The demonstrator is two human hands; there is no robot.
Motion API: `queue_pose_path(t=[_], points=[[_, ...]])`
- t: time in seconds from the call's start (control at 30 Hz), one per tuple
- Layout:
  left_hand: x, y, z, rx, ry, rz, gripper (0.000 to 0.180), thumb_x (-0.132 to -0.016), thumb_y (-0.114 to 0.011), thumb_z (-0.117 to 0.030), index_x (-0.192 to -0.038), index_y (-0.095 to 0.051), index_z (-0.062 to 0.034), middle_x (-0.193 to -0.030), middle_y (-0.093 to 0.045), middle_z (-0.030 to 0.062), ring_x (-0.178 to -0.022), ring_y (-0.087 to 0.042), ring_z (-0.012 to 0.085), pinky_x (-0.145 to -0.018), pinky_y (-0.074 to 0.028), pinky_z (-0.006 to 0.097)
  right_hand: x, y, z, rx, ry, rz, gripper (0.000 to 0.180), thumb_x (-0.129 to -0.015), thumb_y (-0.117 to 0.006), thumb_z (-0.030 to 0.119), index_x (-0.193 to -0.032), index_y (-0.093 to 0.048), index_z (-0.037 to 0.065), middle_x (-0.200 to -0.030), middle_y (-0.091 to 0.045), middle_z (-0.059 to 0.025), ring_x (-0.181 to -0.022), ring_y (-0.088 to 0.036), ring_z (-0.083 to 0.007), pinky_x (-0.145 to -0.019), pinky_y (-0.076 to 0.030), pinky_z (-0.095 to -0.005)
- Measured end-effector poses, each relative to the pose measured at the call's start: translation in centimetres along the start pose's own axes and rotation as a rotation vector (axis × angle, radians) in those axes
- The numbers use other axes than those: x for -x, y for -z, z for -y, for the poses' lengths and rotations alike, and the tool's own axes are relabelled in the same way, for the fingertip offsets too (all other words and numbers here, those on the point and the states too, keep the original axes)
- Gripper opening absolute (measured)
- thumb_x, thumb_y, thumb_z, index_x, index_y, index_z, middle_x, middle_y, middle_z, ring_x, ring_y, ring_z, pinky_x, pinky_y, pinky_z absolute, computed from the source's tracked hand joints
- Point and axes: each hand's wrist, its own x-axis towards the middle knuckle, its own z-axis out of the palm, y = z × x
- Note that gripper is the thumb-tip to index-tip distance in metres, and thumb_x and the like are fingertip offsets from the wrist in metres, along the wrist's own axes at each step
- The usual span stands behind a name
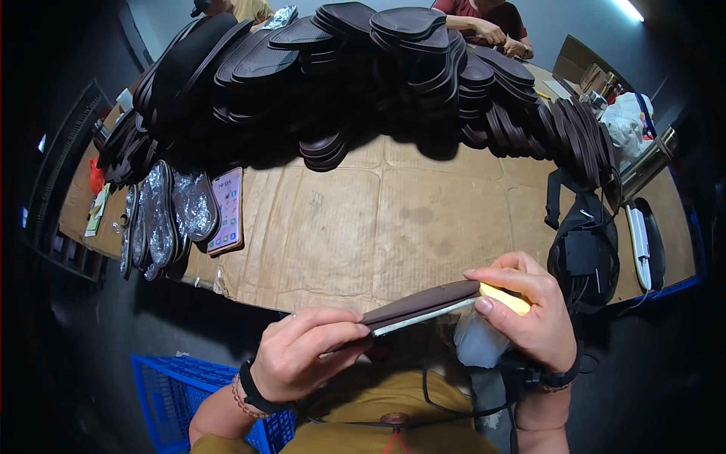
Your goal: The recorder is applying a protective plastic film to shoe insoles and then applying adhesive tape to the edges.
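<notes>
Over the table's near edge I hold a dark brown shoe sole [423,301] with a pale strip along its near lower side. My left hand [310,352] is closed on its left end, thumb and fingers pinching it. At the other end my right hand [525,303] is closed around a smooth yellow piece [505,300], whose kind I cannot make out. That yellow piece touches or nearly touches the sole's right tip. Below the right hand hangs a cloudy clear plastic bag [482,342].
Tall piles of dark brown soles [333,45] arc across the cardboard-covered table [333,219]. Plastic-wrapped soles [159,219] lie left beside a phone [226,208]. A black bag [586,250] and steel flask [643,170] stand right, a blue crate [181,378] lower left. Two people sit opposite.
</notes>
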Motion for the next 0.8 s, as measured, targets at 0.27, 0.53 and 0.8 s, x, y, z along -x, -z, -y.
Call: queue_pose_path(t=[0.27, 0.53, 0.8], points=[[2.0, -1.8, -0.3, 0.16, 0.205, -0.038, 0.054, -0.082, -0.084, 0.0, -0.13, -0.06, -0.0042, -0.113, -0.067, 0.0154, -0.103, -0.068, 0.0294, -0.088, -0.057, 0.037, -2.0, -0.7, 0.2, 0.021, 0.078, 0.03, 0.033, -0.084, -0.084, 0.022, -0.11, -0.079, 0.002, -0.096, -0.067, -0.0163, -0.09, -0.067, -0.0272, -0.078, -0.053, -0.0343], [0.5, -1.4, -1.4, 0.173, 0.262, 0.271, 0.061, -0.094, -0.071, -0.002, -0.15, -0.047, 0.0012, -0.132, -0.058, 0.0226, -0.117, -0.063, 0.0373, -0.099, -0.053, 0.041, -2.8, -0.7, -0.5, -0.022, 0.031, 0.095, 0.032, -0.087, -0.082, 0.024, -0.109, -0.08, 0.002, -0.096, -0.067, -0.0159, -0.088, -0.067, -0.0266, -0.079, -0.053, -0.0344], [-0.2, -0.9, -3.1, -0.453, 0.185, 0.238, 0.071, -0.088, -0.075, -0.01, -0.152, -0.045, -0.0005, -0.1, -0.068, 0.0158, -0.084, -0.069, 0.0314, -0.07, -0.054, 0.04, -3.2, -1.4, -1.1, -0.028, 0.053, 0.083, 0.032, -0.087, -0.082, 0.026, -0.109, -0.08, 0.003, -0.096, -0.067, -0.0136, -0.087, -0.066, -0.0242, -0.078, -0.052, -0.0336]])
